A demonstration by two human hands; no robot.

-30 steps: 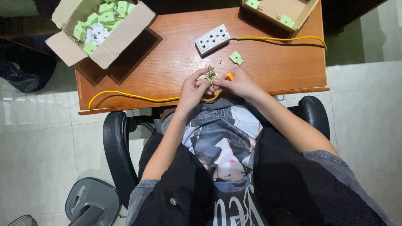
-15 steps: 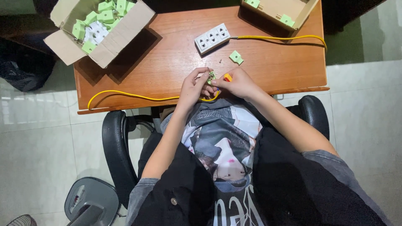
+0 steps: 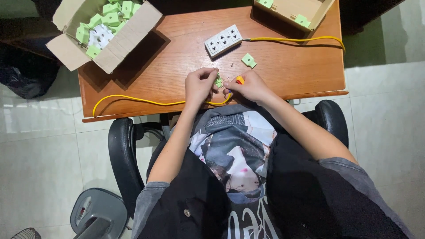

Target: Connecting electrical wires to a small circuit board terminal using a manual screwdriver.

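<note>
My left hand pinches a small green plastic part at the near edge of the wooden table. My right hand is closed on a small tool with an orange handle, its tip against the green part. A yellow cable runs along the table's front edge to my hands. Just beyond my hands lie a white power strip, a loose green part and a few tiny screws.
An open cardboard box with several green and white parts sits at the table's far left. A second box with green parts is at the far right. I sit in a black armchair; a grey fan base is on the tiled floor.
Both hands stay together over the green part with only small finger shifts. The view has drifted slightly.
</note>
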